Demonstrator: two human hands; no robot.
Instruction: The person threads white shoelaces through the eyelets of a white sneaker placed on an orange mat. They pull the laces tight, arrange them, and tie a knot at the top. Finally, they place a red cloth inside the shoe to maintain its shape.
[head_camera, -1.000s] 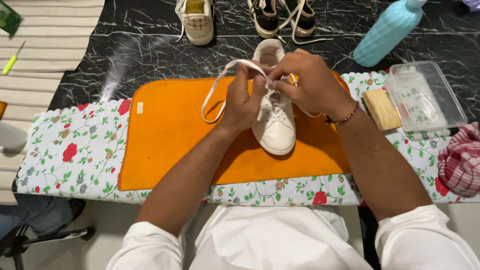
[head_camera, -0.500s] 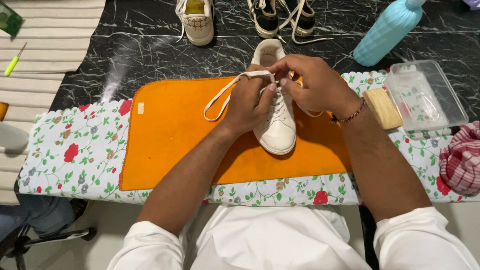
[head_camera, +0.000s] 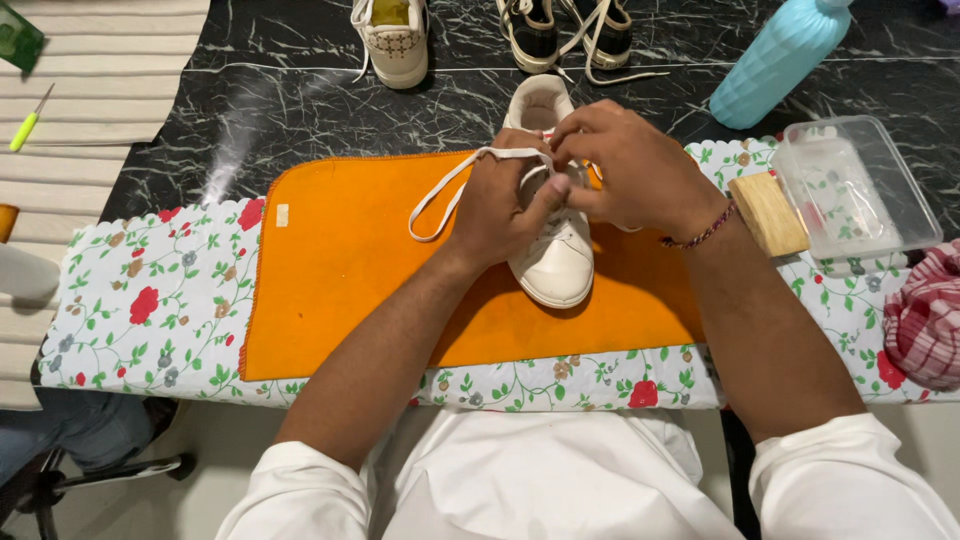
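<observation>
- Left hand (head_camera: 500, 205) pinches the lace (head_camera: 445, 195) over the white shoe (head_camera: 560, 255).
- Right hand (head_camera: 630, 170), at the shoe's 1 o'clock, pinches the lace too.
- The shoe rests on an orange mat (head_camera: 340, 280).

Small green package (head_camera: 18, 38) at top-left corner.

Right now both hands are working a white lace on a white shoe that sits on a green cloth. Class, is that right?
Not quite. The head view shows the left hand and right hand working the white lace on the white shoe, but the cloth is orange, not green.
</observation>
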